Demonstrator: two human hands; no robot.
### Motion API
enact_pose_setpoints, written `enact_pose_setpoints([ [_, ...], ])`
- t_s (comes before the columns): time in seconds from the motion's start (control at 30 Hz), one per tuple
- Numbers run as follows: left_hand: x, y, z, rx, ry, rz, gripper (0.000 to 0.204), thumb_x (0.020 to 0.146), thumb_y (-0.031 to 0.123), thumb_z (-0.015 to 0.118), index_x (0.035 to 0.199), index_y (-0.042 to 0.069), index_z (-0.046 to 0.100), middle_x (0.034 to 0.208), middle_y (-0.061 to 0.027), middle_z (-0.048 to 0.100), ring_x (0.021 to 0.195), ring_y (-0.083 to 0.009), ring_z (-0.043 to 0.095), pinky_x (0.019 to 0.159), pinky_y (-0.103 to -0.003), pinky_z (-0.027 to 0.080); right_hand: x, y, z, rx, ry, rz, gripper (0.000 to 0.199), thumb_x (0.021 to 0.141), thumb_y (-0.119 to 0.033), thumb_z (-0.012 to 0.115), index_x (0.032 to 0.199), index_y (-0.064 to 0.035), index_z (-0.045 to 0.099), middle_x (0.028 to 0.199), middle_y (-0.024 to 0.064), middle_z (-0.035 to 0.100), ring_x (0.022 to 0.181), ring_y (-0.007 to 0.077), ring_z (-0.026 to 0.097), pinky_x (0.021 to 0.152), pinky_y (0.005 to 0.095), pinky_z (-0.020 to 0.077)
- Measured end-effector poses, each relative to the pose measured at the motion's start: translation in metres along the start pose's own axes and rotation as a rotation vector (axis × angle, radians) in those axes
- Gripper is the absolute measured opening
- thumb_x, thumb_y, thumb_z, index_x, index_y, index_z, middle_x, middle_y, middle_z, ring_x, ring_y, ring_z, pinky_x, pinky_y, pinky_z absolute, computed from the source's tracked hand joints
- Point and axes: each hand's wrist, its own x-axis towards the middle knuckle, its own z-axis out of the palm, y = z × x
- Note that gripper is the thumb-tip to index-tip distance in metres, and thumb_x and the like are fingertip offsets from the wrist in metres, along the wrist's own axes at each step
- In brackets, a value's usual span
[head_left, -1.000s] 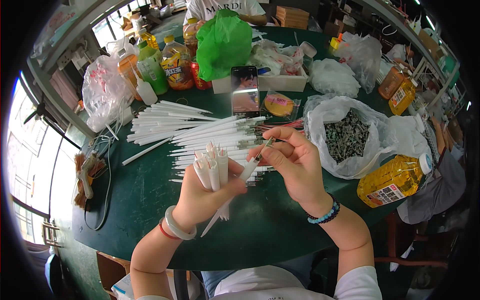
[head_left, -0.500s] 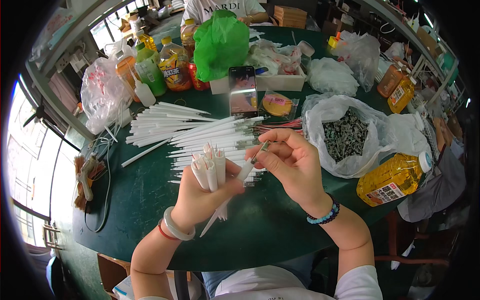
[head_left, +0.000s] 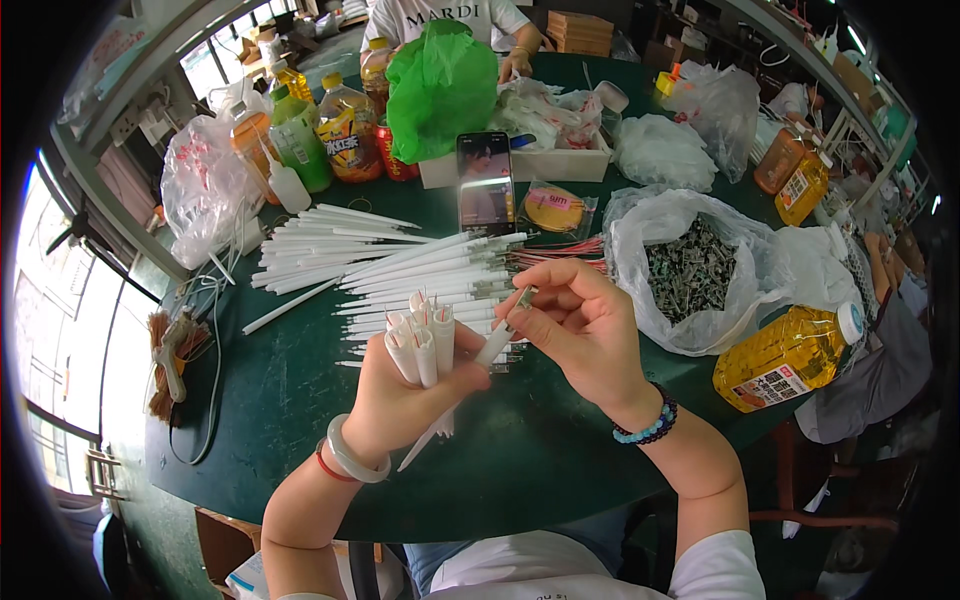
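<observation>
Nearby, yellow-labelled oil bottle (head_left: 790, 355) right of clear bag (head_left: 690, 265), green bag (head_left: 440, 85) behind.

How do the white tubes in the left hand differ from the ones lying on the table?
The tubes in the left hand stand upright as a tight bunch in the left hand; the tubes on the table lie flat, spread loosely. The held bunch is few, the table pile many. Both are slim and white.
</observation>
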Motion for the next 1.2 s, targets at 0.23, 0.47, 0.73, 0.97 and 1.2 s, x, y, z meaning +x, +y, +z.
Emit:
enact_pose_setpoints([
  [0.23, -0.002, -0.001, -0.003, -0.053, 0.026, 0.002, 0.021, 0.07, 0.002, 0.066, 0.086, -0.006, 0.054, 0.078, -0.0103, 0.059, 0.066, -0.0146, 0.06, 0.061, -0.026, 0.051, 0.0, 0.005, -0.003, 0.051, -0.106, -0.094, 0.028, 0.079, -0.002, 0.059, 0.106, -0.0003, 0.047, 0.089, 0.0118, 0.061, 0.079, 0.0128, 0.059, 0.068, 0.0217, 0.0486],
  [0.47, 0.0, 0.001, -0.011, 0.164, -0.024, 0.107, 0.021, 0.069, 0.004, 0.069, 0.081, -0.005, 0.055, 0.073, -0.0092, 0.059, 0.065, -0.014, 0.06, 0.059, -0.025, 0.05, -0.005, 0.008, 0.007, 0.164, -0.02, -0.072, 0.029, 0.082, -0.002, 0.055, 0.109, -0.0012, 0.045, 0.091, 0.015, 0.06, 0.08, 0.0149, 0.059, 0.069, 0.024, 0.0497],
  [0.73, -0.001, -0.002, -0.005, 0.057, 0.043, 0.061, 0.015, 0.065, 0.0, 0.069, 0.078, -0.001, 0.061, 0.068, -0.0028, 0.06, 0.06, -0.0057, 0.054, 0.056, -0.02, 0.044, -0.002, 0.006, 0.002, 0.131, -0.075, -0.035, 0.023, 0.083, -0.005, 0.053, 0.105, 0.0008, 0.047, 0.088, 0.0109, 0.06, 0.08, 0.0125, 0.059, 0.07, 0.0241, 0.0497],
  [0.97, -0.001, 0.001, -0.006, 0.004, -0.022, 0.03, 0.023, 0.069, 0.006, 0.07, 0.081, -0.006, 0.055, 0.076, -0.012, 0.061, 0.062, -0.0143, 0.06, 0.057, -0.024, 0.05, -0.005, 0.006, 0.005, 0.118, -0.025, -0.054, 0.022, 0.083, -0.006, 0.054, 0.103, 0.001, 0.048, 0.088, 0.0115, 0.061, 0.078, 0.0125, 0.06, 0.068, 0.0238, 0.0508],
  [1.2, -0.004, 0.003, -0.002, 0.043, 0.05, 0.085, 0.012, 0.066, -0.002, 0.067, 0.076, -0.001, 0.06, 0.067, -0.0024, 0.06, 0.058, -0.0066, 0.052, 0.054, -0.021, 0.043, -0.006, 0.006, 0.003, 0.019, -0.056, -0.146, 0.023, 0.082, -0.002, 0.055, 0.104, 0.0008, 0.049, 0.088, 0.0105, 0.06, 0.082, 0.0133, 0.06, 0.07, 0.0238, 0.0508],
])
